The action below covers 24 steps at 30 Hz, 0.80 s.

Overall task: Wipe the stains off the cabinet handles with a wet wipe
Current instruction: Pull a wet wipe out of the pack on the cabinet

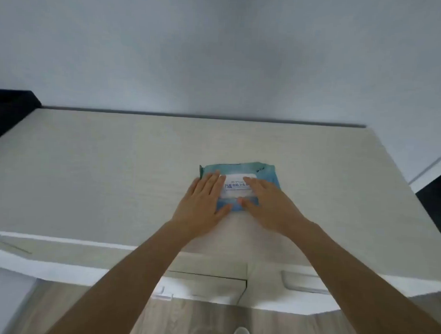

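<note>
Darkness fills the far left corner, where a black surface [9, 112] sits well to the left of our wet wipe pack [249, 173] and behind the cabinet top [101, 175]. That pale, wood-grained top spreads wide to the left of the pack, bare as far as we can see. Below it and left of the pack, the cabinet front shows a white drawer handle [164, 291], partly hidden behind our left forearm.

Our left hand [203, 203] lies flat on the left end of the pack, palm down, fingers straight and close together reaching onto the white label [236, 186], thumb spread out along the pack's near edge. It presses rather than grips; nothing is closed in it.

The pack itself is blue, soft and rectangular, lying flat on the cabinet top, near its middle and slightly to the right, between our two hands. The print on the label is too blurred to read in full.

Our right hand [270, 206] rests on the right end of the pack, fingers loosely extended over the label's right edge, thumb tip touching the near edge just beside the left thumb. It also holds nothing.

Below and to the right of the pack, a second white handle [303, 282] shows on the cabinet front, right of our right forearm.
</note>
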Each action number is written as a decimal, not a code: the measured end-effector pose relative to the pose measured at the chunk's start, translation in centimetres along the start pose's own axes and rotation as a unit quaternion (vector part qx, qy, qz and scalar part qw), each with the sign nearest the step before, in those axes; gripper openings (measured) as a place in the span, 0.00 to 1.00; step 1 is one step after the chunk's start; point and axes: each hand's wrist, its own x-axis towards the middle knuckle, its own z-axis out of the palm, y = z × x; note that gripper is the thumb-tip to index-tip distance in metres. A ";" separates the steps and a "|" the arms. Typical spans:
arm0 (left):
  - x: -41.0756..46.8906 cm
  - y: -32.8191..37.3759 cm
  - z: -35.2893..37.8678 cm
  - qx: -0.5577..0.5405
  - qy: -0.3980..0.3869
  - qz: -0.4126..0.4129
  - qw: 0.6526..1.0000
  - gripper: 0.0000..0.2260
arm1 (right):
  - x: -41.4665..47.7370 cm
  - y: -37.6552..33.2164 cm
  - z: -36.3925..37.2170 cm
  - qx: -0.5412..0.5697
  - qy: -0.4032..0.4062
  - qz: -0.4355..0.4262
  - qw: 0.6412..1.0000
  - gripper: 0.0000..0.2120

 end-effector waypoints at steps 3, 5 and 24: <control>1.1 -0.8 0.4 0.007 0.005 0.003 1.000 0.33 | 1.4 0.6 0.7 -0.070 0.046 -0.011 0.996 0.27; 1.3 -1.2 0.9 0.009 0.005 0.009 1.000 0.34 | 2.0 0.7 1.2 -0.096 0.067 -0.006 0.993 0.27; 1.1 -0.8 1.1 -0.075 0.074 0.009 0.994 0.34 | 7.6 1.8 -1.9 0.021 0.141 -0.070 0.987 0.13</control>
